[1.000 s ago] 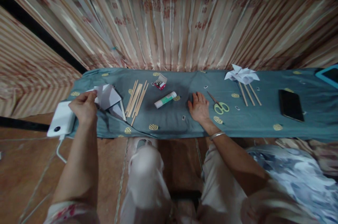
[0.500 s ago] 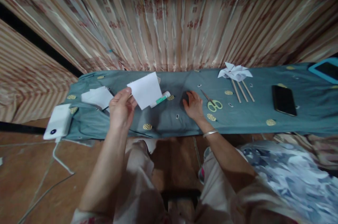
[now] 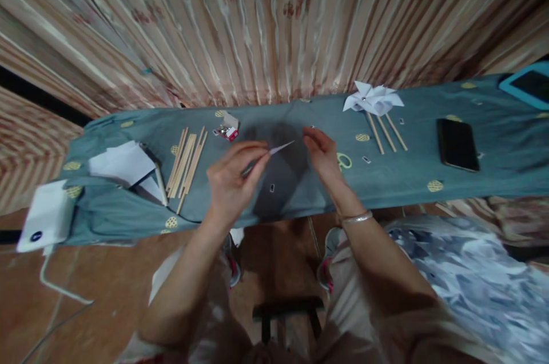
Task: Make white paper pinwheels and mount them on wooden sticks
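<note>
My left hand (image 3: 235,178) pinches a small white piece of paper (image 3: 282,148) between thumb and fingers, above the cloth. The sheet is seen almost edge-on, its tip directed to the right. Just right of that tip is my right hand (image 3: 321,152), with a bracelet on the wrist. Its fingers are bent and slightly apart from the thumb, and nothing shows between them. It partly covers the scissors, of which a yellow-green handle (image 3: 344,161) shows.
Wooden sticks (image 3: 189,164) and a stack of white paper (image 3: 122,164) lie at left, near a small open box (image 3: 229,128) of metal bits. Paper pinwheels (image 3: 373,100) on sticks, a black phone (image 3: 457,144) and a blue-framed device (image 3: 527,87) lie right. A white device (image 3: 46,215) hangs over the left edge.
My left hand has moved right with the paper and turned it from face-on to edge-on. My right hand has lifted off the cloth beside it. The view has shifted, showing the sticks and box.
</note>
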Available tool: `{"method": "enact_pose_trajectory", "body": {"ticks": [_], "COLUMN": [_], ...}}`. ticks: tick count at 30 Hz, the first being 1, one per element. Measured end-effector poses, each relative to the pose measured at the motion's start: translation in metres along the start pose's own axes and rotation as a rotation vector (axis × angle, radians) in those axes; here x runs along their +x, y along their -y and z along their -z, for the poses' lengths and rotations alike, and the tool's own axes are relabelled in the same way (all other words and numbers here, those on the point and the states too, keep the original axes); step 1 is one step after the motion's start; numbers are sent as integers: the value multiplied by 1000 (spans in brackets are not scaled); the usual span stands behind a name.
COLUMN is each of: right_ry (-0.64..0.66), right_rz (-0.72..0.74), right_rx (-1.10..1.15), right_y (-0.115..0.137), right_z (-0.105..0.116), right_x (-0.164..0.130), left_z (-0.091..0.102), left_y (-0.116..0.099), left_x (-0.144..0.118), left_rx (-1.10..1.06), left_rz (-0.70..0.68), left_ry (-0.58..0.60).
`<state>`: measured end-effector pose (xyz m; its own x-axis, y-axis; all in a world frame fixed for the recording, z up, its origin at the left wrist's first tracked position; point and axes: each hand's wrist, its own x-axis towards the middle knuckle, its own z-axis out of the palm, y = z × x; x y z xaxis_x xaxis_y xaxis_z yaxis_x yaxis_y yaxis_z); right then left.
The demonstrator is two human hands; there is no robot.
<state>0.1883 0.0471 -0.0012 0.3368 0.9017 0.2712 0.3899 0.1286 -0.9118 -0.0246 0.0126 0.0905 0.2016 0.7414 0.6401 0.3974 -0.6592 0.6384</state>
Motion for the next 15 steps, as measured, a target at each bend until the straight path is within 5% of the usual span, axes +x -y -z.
{"method": "enact_pose_trajectory", "body": {"ticks": [4,7,12,15], "right_ry": [65,163,561,686], "right_rz": [-9,10,40,58], "right_rx": [-58,-179,-181,-197], "right_y": [8,18,35,38], "right_z": [12,23,40,45], "right_x": [-14,-30,-54,-64], "left_z": [-16,-30,-33,-30], "left_y": [5,14,20,21], "left_x": [-32,-58,-71,-70], "left_rx": [185,208,175,85], "left_rz": [-270,-336,-281,-172], "left_ry": [270,384,428,440]}}
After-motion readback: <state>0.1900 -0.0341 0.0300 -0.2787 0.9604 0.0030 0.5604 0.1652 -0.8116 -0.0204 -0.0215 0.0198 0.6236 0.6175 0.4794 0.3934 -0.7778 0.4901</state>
